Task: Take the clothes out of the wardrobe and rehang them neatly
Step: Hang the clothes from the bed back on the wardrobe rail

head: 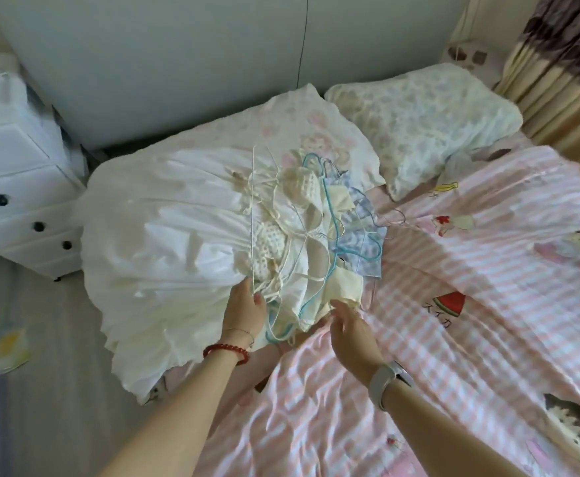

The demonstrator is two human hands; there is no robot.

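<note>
left hand (pixel 245 309): fingers pinch a white hanger wire (pixel 253 215) at the pile's near edge.
right hand (pixel 348 323): fingers spread, touching cream cloth (pixel 345 282).
clothes (pixel 185 242): heaped on hangers at the bed (pixel 488 270) head's left side.
risk: tangled hangers (pixel 330 215) likely snag, dragging garments off.
containers: white drawers (pixel 17 187) shut; contents hidden.

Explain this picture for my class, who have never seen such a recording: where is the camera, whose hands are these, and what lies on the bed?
There is one picture, from a camera worn on a person's head, looking down at their own two hands. No machine is involved. A pile of white clothes on thin wire hangers lies on a bed with a pink striped cover and two pillows. The left hand touches the pile's near edge, by a hanger wire; whether it grips is unclear. The right hand reaches a pale yellow cloth, fingers relaxed.
</note>
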